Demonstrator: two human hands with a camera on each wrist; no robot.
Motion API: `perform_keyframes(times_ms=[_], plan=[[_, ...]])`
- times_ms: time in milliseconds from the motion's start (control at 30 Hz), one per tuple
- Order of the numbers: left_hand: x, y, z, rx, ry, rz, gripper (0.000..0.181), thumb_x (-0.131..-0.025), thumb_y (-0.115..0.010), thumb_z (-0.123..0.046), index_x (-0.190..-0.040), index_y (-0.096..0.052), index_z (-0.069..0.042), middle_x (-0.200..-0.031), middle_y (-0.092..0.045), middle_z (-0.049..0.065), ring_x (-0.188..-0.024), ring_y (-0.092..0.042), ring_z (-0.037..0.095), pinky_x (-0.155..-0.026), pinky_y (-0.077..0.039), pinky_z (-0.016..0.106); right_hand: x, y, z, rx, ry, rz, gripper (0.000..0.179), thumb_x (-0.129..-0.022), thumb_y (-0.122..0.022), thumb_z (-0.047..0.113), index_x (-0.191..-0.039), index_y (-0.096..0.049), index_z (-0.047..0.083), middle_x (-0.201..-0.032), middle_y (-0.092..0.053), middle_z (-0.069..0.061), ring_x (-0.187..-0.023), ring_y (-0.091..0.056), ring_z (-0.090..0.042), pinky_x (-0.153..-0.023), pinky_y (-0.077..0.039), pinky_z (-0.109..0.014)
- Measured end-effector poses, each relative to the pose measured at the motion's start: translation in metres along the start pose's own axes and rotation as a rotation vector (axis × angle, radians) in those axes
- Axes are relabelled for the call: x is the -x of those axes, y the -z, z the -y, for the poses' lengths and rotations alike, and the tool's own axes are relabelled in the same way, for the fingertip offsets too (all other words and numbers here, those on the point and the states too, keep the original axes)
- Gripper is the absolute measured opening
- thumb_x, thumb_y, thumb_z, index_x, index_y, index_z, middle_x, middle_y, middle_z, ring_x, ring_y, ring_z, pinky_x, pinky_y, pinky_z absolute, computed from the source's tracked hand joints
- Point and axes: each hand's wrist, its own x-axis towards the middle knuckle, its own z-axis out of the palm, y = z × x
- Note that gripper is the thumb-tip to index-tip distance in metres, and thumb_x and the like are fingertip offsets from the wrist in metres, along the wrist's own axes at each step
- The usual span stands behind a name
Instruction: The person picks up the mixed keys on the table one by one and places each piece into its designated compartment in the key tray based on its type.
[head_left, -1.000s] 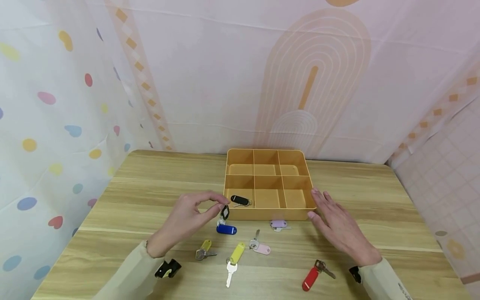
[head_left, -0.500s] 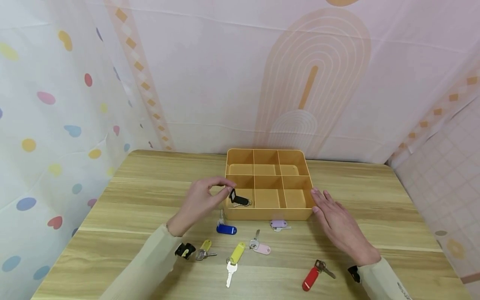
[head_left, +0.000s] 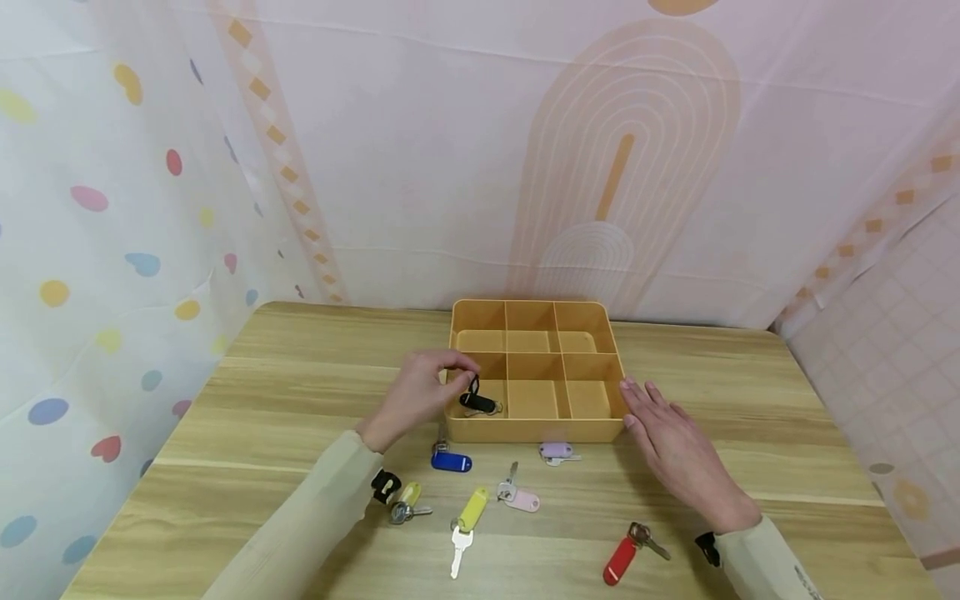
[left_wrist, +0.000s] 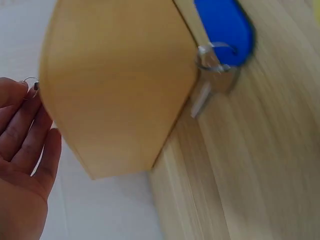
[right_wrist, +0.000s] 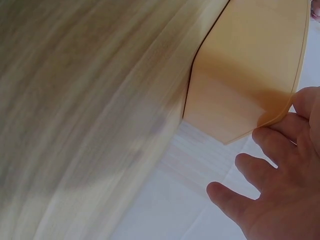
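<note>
A left hand (head_left: 420,392) pinches a black key tag (head_left: 474,386) over the near-left compartment (head_left: 495,367) of an orange box (head_left: 536,430) holding a second black tag (head_left: 478,404); the right hand (head_left: 681,450), fingers extended, touches its side; a blue tag (head_left: 452,462) lies on the worktop (head_left: 337,354)

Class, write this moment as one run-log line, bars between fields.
left hand: pinches black key tag at near-left compartment | right hand: touches box, right side | second black tag: inside compartment
</note>
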Motion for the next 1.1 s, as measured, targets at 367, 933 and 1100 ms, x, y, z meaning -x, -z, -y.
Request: perform_keyframes(times_ms=[367, 933, 1100], plan=[[-0.003, -0.008, 0.011, -0.296, -0.183, 0.047, 0.010, -0.091, -0.077, -0.004, -0.100, -0.078, -0.003, -0.101, -0.079, 0.008, -0.094, -0.074, 0.025, -0.095, -0.056, 0.050, -0.001, 0.000, 0.001, 0.002, 0.009, -0.009, 0.050, -0.113, -0.043, 0.027, -0.156, -0.042, -0.001, -0.162, -0.039, -0.016, -0.148, -0.038, -0.041, -0.112, -0.037, -0.066], [0.010, -0.003, 0.020, -0.345, -0.167, 0.144, 0.057, -0.103, -0.063, -0.034, -0.150, -0.052, -0.004, -0.164, -0.037, 0.017, -0.154, -0.027, 0.036, -0.120, -0.026, 0.064, -0.002, 0.000, -0.001, -0.011, 0.001, -0.003, 0.051, -0.113, -0.043, 0.027, -0.156, -0.041, -0.001, -0.162, -0.039, -0.016, -0.148, -0.037, -0.042, -0.113, -0.036, -0.066], [0.018, 0.002, 0.022, -0.318, -0.122, 0.160, 0.069, -0.105, -0.057, -0.044, -0.159, -0.039, -0.005, -0.170, -0.024, 0.014, -0.157, -0.018, 0.036, -0.123, -0.017, 0.064, -0.002, 0.001, -0.002, -0.018, -0.007, 0.008, 0.052, -0.113, -0.042, 0.028, -0.156, -0.041, -0.001, -0.162, -0.038, -0.016, -0.149, -0.036, -0.042, -0.114, -0.035, -0.066]])
